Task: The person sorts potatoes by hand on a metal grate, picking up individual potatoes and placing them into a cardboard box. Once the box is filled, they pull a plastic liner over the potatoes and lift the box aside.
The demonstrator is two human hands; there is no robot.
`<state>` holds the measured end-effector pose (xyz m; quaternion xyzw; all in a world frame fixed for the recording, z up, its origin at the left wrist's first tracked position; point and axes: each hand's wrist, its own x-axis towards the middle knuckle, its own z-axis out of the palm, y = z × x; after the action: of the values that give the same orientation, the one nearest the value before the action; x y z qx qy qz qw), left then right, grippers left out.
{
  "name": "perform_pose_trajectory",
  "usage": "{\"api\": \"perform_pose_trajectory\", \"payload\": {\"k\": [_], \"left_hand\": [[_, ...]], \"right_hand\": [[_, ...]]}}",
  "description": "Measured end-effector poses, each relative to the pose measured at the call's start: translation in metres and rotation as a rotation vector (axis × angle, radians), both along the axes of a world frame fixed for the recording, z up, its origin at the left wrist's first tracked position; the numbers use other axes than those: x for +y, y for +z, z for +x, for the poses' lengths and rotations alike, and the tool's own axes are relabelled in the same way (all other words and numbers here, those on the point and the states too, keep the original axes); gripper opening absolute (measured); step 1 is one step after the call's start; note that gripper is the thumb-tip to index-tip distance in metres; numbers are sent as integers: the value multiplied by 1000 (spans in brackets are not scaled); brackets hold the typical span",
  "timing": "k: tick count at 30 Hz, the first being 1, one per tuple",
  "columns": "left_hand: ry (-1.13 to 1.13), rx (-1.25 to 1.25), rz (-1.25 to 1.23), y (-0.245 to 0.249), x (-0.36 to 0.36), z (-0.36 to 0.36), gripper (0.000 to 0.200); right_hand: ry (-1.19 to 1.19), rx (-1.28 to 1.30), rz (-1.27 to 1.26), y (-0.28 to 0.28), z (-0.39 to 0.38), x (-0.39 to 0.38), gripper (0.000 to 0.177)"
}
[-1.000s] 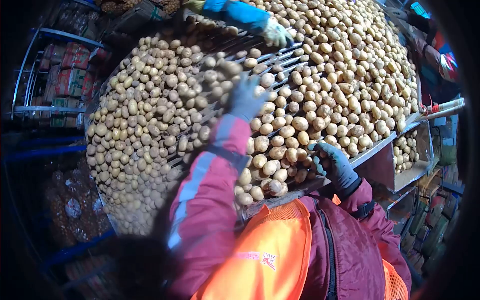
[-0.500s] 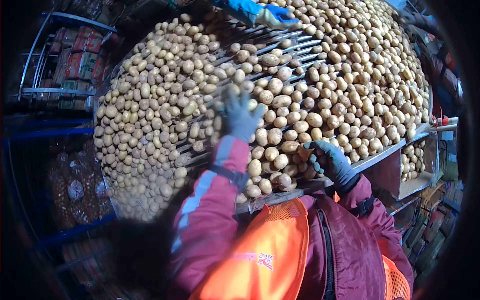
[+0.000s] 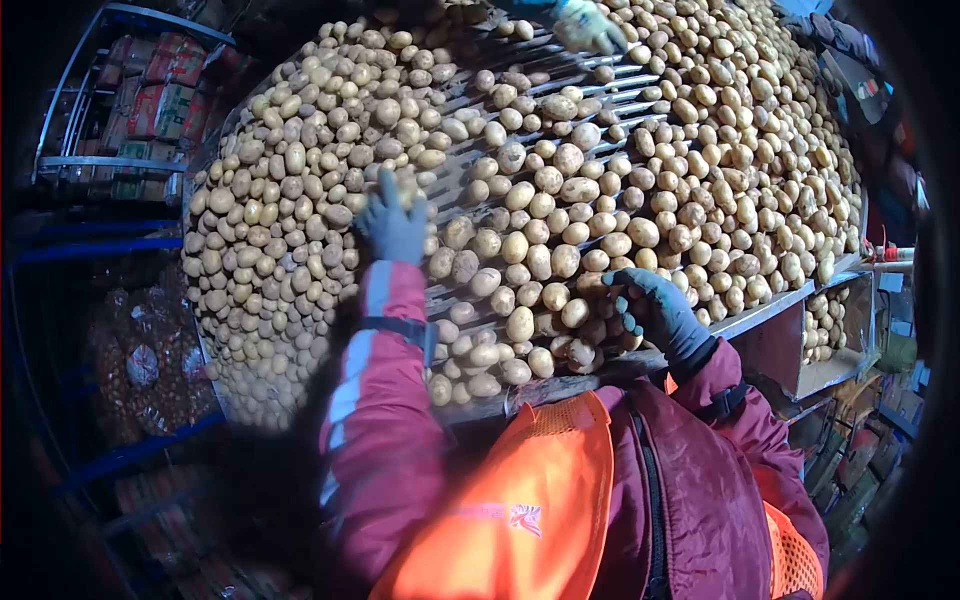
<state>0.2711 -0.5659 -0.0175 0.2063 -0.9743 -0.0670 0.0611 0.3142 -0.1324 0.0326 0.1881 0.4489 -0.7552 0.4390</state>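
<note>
My left hand [image 3: 393, 228], in a grey-blue glove, reaches over the sloping heap of potatoes [image 3: 300, 200]. Its fingers are apart, close to a potato [image 3: 408, 186] at their tips, and hold nothing I can see. Nearer my body, my gloved right hand [image 3: 662, 312] is curled at the front edge of the sorting table [image 3: 755, 315]. Its fingertips bend in among the potatoes, and what they close on is hidden. Metal bars [image 3: 600, 95] of a grate show between potatoes in the middle.
Another person's gloved hand [image 3: 588, 27] works at the far side. A wooden compartment [image 3: 828, 330] at the right holds potatoes. On the left stand a metal rack with stacked boxes [image 3: 165, 112] and wrapped bags [image 3: 145, 365].
My left hand has moved left across the potatoes. My right hand has stayed nearly in place. Potatoes on the grate have shifted, and the other person's hand has moved slightly right.
</note>
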Motion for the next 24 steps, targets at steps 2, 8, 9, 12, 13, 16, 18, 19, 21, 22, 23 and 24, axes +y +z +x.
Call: {"api": "perform_pose_trajectory", "payload": {"k": [2,8,9,12,13,16,18,19,21,22,23,24], "left_hand": [[-141,86,-235,-25,31,25,71],[-349,109,40,14,122,77,66],[-349,107,39,16,123,86,66],[-563,69,303,14,117,93,59],[-499,118,361,9,100,87,57],[-285,147,191,23,62,54,54],[-153,218,293,14,46,32,54],[-132,252,355,9,45,21,54],[-154,185,233,-3,63,11,53],[-176,116,108,0,79,7,52],[-230,102,202,5,90,3,52],[-318,255,299,-20,99,-1,53]], "right_hand": [[-6,3,2,1,-2,-3,35],[-33,19,-4,6,1,-14,34],[-16,33,0,7,0,-15,34],[-26,-21,-26,-1,-3,-16,34],[-29,-24,-26,-6,-1,-17,34],[-62,-6,-4,-15,2,-17,36],[-29,-20,-14,-13,2,-16,37],[-29,-20,-12,-14,3,-16,37],[-46,19,0,-18,4,-17,37],[-46,17,2,-16,3,-18,37],[-48,2,16,-12,2,-22,36],[-47,-15,30,-8,1,-24,36]]}}
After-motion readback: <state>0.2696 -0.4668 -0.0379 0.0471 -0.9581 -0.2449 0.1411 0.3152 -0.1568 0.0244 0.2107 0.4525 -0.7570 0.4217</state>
